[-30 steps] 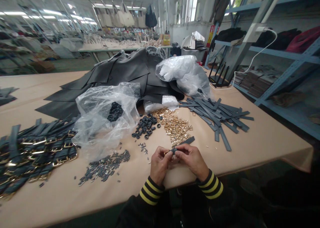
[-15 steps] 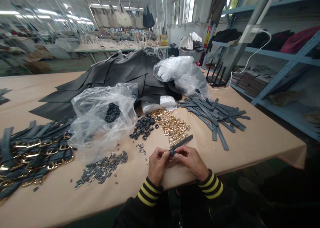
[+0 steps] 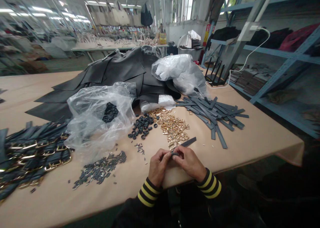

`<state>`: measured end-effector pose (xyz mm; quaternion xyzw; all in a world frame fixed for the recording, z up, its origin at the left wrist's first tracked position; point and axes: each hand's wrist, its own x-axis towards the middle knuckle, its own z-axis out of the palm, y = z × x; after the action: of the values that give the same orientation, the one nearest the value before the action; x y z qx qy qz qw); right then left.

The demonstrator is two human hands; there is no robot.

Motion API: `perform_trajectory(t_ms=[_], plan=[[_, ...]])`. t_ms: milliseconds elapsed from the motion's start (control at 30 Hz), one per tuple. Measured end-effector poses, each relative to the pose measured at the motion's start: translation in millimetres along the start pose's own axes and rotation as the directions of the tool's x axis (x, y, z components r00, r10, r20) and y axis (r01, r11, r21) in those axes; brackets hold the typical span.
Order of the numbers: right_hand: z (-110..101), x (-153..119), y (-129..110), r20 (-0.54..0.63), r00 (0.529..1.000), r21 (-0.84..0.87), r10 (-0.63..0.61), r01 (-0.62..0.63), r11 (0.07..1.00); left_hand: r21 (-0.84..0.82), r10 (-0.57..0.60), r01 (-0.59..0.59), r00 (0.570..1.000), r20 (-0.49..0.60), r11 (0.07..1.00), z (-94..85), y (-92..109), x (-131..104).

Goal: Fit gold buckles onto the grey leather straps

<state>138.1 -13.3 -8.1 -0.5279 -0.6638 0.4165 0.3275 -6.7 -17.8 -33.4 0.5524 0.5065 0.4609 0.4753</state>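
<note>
Close to the table's front edge, my left hand [image 3: 158,165] and my right hand [image 3: 189,162] meet, both closed on a dark strap [image 3: 188,141]. Its free end sticks out past my right fingers, up and to the right. The part between my fingertips is mostly covered, so I cannot tell what else is pinched there. Just beyond my hands lies a heap of gold buckles [image 3: 175,129]. Left of these are small black loops [image 3: 142,124]. Short dark and silvery pieces [image 3: 101,169] are spread to the left of my left hand.
Loose dark straps [image 3: 212,113] are piled at the right. Buckled straps [image 3: 32,154] cover the left side. A clear plastic bag [image 3: 100,116], a stack of dark sheets [image 3: 115,69] and a black router [image 3: 215,74] stand farther back. Blue shelving [image 3: 282,51] rises on the right.
The strap's free end has swung lower and a little to the right. My right fingers have shifted over the piece between my fingertips. The whole view has drifted slightly.
</note>
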Motion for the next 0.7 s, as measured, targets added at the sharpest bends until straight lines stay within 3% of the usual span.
perform_trajectory(t_ms=[133, 267, 400, 533, 633, 700], plan=[[3, -2, -1, -0.023, 1.000, 0.008, 0.000, 0.000, 1.000, -0.153, -0.082, 0.090, 0.995, 0.059, 0.984, 0.9, -3, 2], [3, -3, -6, -0.062, 0.994, -0.087, -0.090, 0.085, 0.993, -0.344, -0.131, 0.177, 0.980, 0.152, 0.922, 0.8, -8, 5], [-13, -3, -12, 0.018, 0.977, -0.199, -0.213, 0.212, 0.957, -0.345, -0.146, 0.184, 0.980, 0.134, 0.920, -1.9, -10, 6], [-41, -2, -14, -0.005, 0.954, -0.426, -0.299, 0.269, 0.864, -0.290, -0.152, 0.185, 0.979, 0.132, 0.939, -2.7, -6, 5], [-53, 0, -10, 0.138, 0.974, -0.546, -0.177, 0.224, 0.808, -0.268, -0.166, 0.214, 0.967, 0.193, 0.939, -1.3, -3, 4], [-53, 2, -7, 0.271, 0.961, -0.521, -0.045, 0.186, 0.833, -0.246, -0.174, 0.230, 0.958, 0.228, 0.942, -0.1, -1, 3]])
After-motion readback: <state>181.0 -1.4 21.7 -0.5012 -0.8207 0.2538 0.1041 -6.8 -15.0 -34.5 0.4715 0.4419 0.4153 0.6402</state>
